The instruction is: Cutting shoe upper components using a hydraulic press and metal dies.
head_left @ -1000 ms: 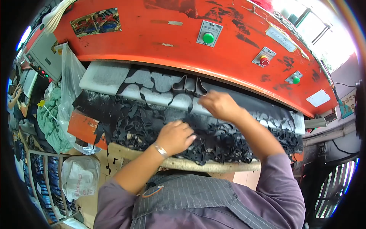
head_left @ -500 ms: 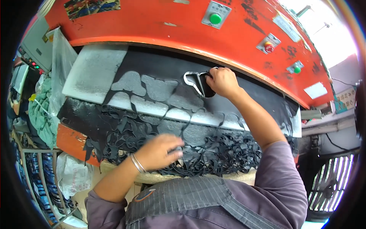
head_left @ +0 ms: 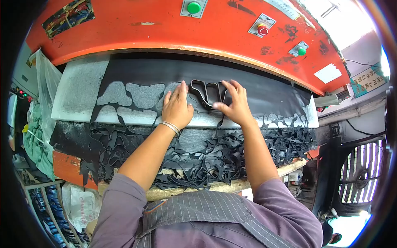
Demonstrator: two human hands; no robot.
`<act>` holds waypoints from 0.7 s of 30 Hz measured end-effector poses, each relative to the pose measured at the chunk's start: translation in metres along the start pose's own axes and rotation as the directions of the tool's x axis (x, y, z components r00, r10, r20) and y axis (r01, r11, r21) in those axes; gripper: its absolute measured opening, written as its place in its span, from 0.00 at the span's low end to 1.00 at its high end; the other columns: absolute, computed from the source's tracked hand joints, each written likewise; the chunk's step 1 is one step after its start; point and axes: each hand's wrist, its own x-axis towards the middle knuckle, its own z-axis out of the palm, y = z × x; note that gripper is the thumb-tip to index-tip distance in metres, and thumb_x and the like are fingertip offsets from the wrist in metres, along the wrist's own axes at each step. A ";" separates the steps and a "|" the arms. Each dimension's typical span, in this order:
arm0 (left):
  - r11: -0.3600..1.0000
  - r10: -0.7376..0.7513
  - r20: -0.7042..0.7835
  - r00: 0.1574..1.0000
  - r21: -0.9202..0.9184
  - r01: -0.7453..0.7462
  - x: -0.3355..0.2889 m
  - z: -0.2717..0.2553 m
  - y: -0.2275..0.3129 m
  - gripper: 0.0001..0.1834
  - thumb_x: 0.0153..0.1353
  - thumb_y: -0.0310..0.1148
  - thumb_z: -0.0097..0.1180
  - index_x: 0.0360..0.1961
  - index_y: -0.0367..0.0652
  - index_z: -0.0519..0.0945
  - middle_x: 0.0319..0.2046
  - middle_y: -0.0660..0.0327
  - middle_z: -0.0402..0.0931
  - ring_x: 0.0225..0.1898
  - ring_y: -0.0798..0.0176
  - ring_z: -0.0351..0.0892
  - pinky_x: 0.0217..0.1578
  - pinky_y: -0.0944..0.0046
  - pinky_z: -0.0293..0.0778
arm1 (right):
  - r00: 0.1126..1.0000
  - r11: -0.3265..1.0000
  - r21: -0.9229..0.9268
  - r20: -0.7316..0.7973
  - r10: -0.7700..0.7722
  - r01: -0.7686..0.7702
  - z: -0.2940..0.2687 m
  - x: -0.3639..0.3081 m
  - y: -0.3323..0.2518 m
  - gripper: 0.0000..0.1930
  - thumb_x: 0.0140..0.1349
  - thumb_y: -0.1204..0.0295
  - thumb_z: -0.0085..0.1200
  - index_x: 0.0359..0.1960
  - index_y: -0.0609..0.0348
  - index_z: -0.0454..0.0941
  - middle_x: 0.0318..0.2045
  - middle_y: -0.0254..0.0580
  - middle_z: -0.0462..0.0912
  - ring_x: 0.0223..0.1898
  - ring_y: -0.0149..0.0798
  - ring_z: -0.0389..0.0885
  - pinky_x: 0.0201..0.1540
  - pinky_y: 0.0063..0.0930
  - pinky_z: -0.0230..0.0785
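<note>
Just behind your left hand [head_left: 178, 108], you wear thin, shiny silver bangles [head_left: 170, 127]. Farther back from your grip, your shirt [head_left: 182, 238] is a dull purple. Its wrinkly sleeves [head_left: 285, 206] end near the elbows. Between the sleeves is your dark grey apron [head_left: 202, 211] with thin, pale stripes. A striped strap [head_left: 266, 234] sits behind your right hand [head_left: 235, 103]. A small, bright, bent mark [head_left: 156, 205] sits on the apron's left side.

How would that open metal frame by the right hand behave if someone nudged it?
The metal frame would probably keep its shape, its walls looking rigid. It may slide rather than roll, sitting flat on the smooth black sheet.
</note>
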 end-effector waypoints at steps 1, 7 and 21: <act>1.000 0.007 -0.002 1.000 0.022 -0.007 -0.001 0.001 0.000 0.40 0.57 0.31 0.48 0.68 0.31 0.47 0.63 0.54 0.65 0.69 0.55 0.55 0.68 0.51 0.44 | 1.000 1.000 0.003 0.004 0.005 -0.005 0.004 -0.005 0.008 0.41 0.44 0.54 0.70 0.61 0.52 0.66 0.67 0.58 0.54 0.66 0.58 0.57 0.61 0.47 0.58; 1.000 -0.011 -0.024 1.000 0.012 0.012 0.000 0.000 -0.002 0.38 0.56 0.30 0.46 0.67 0.29 0.50 0.63 0.56 0.66 0.69 0.59 0.56 0.68 0.53 0.45 | 0.992 0.992 0.011 0.011 -0.122 0.122 0.020 -0.007 0.024 0.35 0.37 0.48 0.71 0.47 0.53 0.75 0.56 0.58 0.71 0.65 0.58 0.60 0.64 0.51 0.53; 0.998 -0.053 -0.116 0.992 -0.045 0.048 0.000 -0.001 0.003 0.37 0.54 0.28 0.47 0.65 0.26 0.53 0.56 0.58 0.74 0.60 0.54 0.69 0.67 0.56 0.52 | 0.978 0.973 -0.130 -0.054 -0.201 0.193 0.014 -0.014 0.014 0.39 0.41 0.43 0.66 0.51 0.55 0.73 0.52 0.70 0.72 0.60 0.60 0.67 0.60 0.49 0.59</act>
